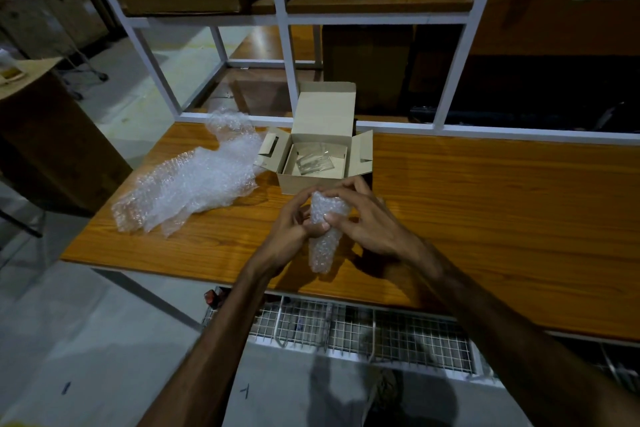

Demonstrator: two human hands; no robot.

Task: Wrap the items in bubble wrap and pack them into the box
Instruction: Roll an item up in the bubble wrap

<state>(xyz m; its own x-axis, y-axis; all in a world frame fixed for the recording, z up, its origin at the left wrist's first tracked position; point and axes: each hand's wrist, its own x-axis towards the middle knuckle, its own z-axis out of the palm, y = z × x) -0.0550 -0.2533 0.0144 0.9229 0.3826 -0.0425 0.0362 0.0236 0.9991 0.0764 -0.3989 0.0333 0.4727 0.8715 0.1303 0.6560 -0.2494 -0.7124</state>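
Hands front and centre on the head camera, and I can see both of them working one bundle of bubble wrap just above the worktop. The left hand has its grip curled round the bundle's left side, thumb pressed into the wrap at mid-height. The right hand is clenched on it from the other side, fingers arched over the top end, thumb pinching the front. The bundle stands roughly upright, its lower end hanging free below the hands; what is inside it I cannot make out.

Just behind the hands sits the box, small, cardboard, open, back lid standing up and side flaps spread. Down in it lies something clear and flat, too small for me to name.

Left of the box, a loose sheet of bubble wrap sprawls over the worktop, crumpled, its far end reaching the back edge.

Behind the worktop I have a white metal frame with brown cartons in it. Below the near edge runs a wire mesh tray, and beneath that, grey floor.
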